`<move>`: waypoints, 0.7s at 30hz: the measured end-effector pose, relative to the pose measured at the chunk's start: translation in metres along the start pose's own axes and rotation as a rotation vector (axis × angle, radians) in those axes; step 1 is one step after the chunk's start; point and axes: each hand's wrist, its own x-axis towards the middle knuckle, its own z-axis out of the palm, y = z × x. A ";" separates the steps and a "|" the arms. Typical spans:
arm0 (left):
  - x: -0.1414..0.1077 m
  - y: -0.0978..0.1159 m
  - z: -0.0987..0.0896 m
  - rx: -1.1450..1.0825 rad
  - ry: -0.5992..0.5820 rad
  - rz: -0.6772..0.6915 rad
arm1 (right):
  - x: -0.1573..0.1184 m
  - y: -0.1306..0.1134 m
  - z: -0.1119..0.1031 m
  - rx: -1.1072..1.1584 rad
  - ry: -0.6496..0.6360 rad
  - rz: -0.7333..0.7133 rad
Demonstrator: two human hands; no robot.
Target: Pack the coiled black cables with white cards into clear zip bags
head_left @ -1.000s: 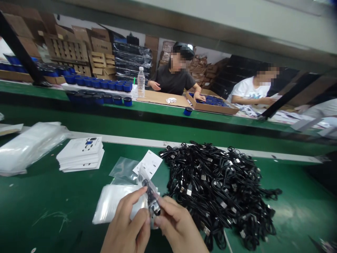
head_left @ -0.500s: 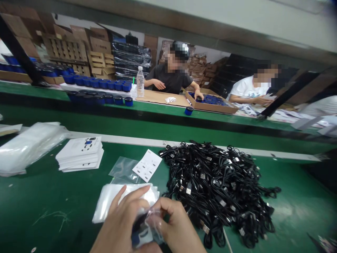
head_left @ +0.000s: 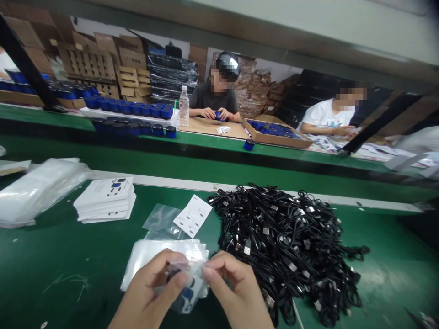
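A small clear plastic bag (head_left: 187,292) with a printed sheet inside is held between my hands, low in the middle of the view. My left hand (head_left: 154,283) pinches its upper left part between thumb and fingers. At the bag's top right corner, my right hand (head_left: 231,278) is closed in a pinch. Flat clear bags (head_left: 144,253) lie in a stack just behind my hands. Beyond them are a single clear bag (head_left: 163,220) and a white printed sheet (head_left: 193,215). A large heap of black USB cables (head_left: 284,246) lies to the right.
Stacked printed leaflets (head_left: 104,201) and a pile of plastic bags (head_left: 41,192) lie on the left. Across the green divider (head_left: 192,157), a person in a dark shirt handles a blue jar (head_left: 218,116) beside a carton (head_left: 279,137). Another person in white sits at right.
My left hand has turned, showing its thumb over the bag, and the printed sheet inside is more visible. The person opposite has moved both hands together on a blue jar.
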 end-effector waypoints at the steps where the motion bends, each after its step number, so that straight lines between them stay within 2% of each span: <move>1: 0.000 0.000 -0.001 -0.029 0.015 0.003 | 0.001 -0.001 -0.001 -0.003 0.008 -0.004; 4: 0.002 0.000 -0.004 0.018 0.041 0.041 | 0.003 -0.004 -0.002 -0.019 0.032 -0.032; 9: 0.004 -0.004 -0.007 0.080 0.011 0.082 | 0.002 -0.008 0.000 -0.042 0.124 -0.114; 12: 0.004 -0.003 -0.007 0.109 0.027 0.113 | 0.002 -0.003 0.002 -0.022 0.091 -0.102; 15: 0.004 -0.002 -0.004 0.104 0.053 0.147 | 0.002 0.009 0.009 0.098 0.076 -0.052; 18: 0.002 -0.011 0.003 0.118 0.111 0.161 | 0.003 0.019 0.025 0.219 0.176 -0.105; 21: -0.001 -0.031 0.014 0.177 0.254 0.268 | 0.002 0.023 0.044 0.192 0.366 -0.166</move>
